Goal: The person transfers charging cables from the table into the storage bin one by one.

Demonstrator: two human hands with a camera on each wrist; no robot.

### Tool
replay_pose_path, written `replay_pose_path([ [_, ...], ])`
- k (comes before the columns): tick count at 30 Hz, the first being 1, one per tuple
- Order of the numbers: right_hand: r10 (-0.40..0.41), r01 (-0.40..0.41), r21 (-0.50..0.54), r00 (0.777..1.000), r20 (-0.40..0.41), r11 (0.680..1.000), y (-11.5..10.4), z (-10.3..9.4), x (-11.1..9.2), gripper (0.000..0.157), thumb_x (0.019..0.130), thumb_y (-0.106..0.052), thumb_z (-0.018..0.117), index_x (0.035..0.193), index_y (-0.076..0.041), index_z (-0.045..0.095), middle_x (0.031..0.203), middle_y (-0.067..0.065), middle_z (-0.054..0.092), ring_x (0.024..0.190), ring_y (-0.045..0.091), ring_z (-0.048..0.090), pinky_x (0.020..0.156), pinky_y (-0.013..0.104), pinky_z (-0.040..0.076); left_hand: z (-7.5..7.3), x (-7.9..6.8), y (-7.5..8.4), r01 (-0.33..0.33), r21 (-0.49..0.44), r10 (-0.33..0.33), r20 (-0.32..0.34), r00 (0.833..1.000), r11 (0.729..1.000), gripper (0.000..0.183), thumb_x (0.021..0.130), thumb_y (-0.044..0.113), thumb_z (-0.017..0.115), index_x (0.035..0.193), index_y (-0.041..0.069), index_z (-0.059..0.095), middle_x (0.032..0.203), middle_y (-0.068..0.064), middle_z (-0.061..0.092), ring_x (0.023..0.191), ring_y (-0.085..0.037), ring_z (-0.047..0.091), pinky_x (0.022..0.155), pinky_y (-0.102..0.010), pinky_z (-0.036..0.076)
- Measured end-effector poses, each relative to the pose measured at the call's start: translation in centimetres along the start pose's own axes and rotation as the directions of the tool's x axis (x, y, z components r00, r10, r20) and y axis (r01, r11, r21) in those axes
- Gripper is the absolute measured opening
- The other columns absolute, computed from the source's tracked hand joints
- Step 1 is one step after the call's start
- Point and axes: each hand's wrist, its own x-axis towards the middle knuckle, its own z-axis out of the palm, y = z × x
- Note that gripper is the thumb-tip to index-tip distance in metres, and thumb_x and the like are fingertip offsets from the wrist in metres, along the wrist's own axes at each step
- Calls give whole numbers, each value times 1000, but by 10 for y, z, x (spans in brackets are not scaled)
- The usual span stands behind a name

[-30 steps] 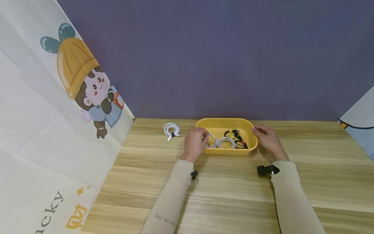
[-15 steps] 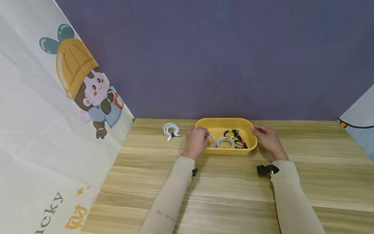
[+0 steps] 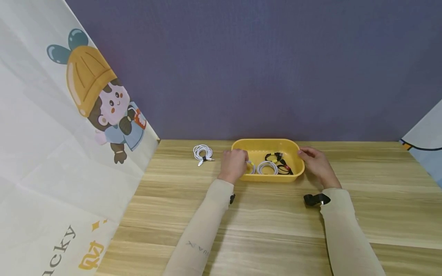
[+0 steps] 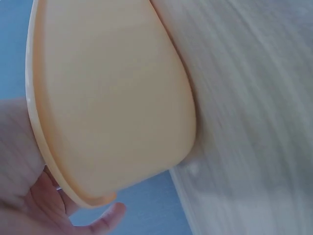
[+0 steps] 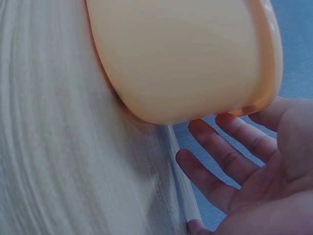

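A yellow plastic basket (image 3: pixel 266 178) stands on the table, with coiled cables inside. My left hand (image 3: pixel 234 165) reaches over its left end, right at a pale coiled cable (image 3: pixel 253 167) with a yellow tie; most of the fingers are hidden behind the rim. In the left wrist view, the left hand (image 4: pixel 19 161) is against the rim, one finger showing past the corner. My right hand (image 3: pixel 318 165) grips the right end, thumb at the rim. Seen from the right wrist, the fingers (image 5: pixel 227 156) lie spread along the outer wall.
Inside the basket lie a white coiled cable (image 3: pixel 267 168), a black cable with a yellow tie (image 3: pixel 274 157) and a black cable with a red tie (image 3: pixel 285 168). Another white coiled cable (image 3: pixel 203 153) lies on the table, left of the basket. A dark panel (image 3: pixel 269 69) rises behind.
My left hand has shifted slightly right and its fingers have gone further over the basket's left end, covering more of the pale cable. The right hand and the basket stay nearly in place.
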Motion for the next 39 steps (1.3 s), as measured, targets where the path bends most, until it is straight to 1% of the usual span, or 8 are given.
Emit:
replay_pose_path([
  [7,0,0,-11,1000,-9,1000,0,0,0,66,106,-49,47,149,0,47,152,26,46,139,42,42,113,58,36,1,5,3,11,38,-14,68,998,999,12,85,20,79,93,28,81,98,9,79,91,-17,73,90,-41,52],
  [12,-4,3,-16,1000,-8,1000,0,0,-1,67,106,-51,47,149,0,47,152,26,46,139,43,42,113,58,36,1,8,4,-5,61,-1,95,995,998,7,86,22,79,86,29,79,95,9,78,90,-16,72,88,-41,53],
  [15,-1,1,-13,1000,-12,1000,0,0,-1,67,105,-51,48,149,0,47,152,26,46,139,43,42,113,58,36,0,8,4,-14,75,7,103,995,997,11,86,21,78,77,28,76,90,9,78,88,-16,72,86,-42,54],
  [20,6,-6,-19,1000,-12,1000,-1,0,-1,67,105,-51,47,149,0,47,151,25,47,138,41,43,112,56,37,0,9,5,-3,70,-6,135,991,998,22,87,26,78,67,27,71,86,7,77,88,-18,72,87,-42,53],
  [28,9,-9,-15,1000,-4,1000,0,0,-1,67,106,-50,46,150,0,46,152,26,46,139,42,42,112,57,37,3,11,5,10,54,-19,184,983,998,36,90,22,73,56,25,59,83,6,76,91,-18,71,94,-45,52],
  [31,13,-13,-9,1000,-9,1000,0,1,-1,66,106,-50,47,150,-1,47,151,25,46,139,41,42,112,56,37,3,11,5,17,42,-25,189,982,999,42,91,25,74,54,25,55,83,6,76,91,-19,72,95,-45,52],
  [34,14,-14,-8,1000,-11,1000,-1,1,-1,66,106,-49,47,150,-1,47,151,25,47,138,41,43,111,54,39,4,11,5,24,27,-29,192,981,999,46,92,24,73,52,24,50,82,5,75,91,-19,72,95,-46,52],
  [39,13,-13,-8,1000,-15,1000,0,1,-2,67,106,-51,47,150,0,47,151,25,47,138,41,43,111,56,38,4,11,5,30,13,-32,193,981,999,43,90,14,68,52,23,49,85,4,76,92,-20,72,97,-47,52],
])
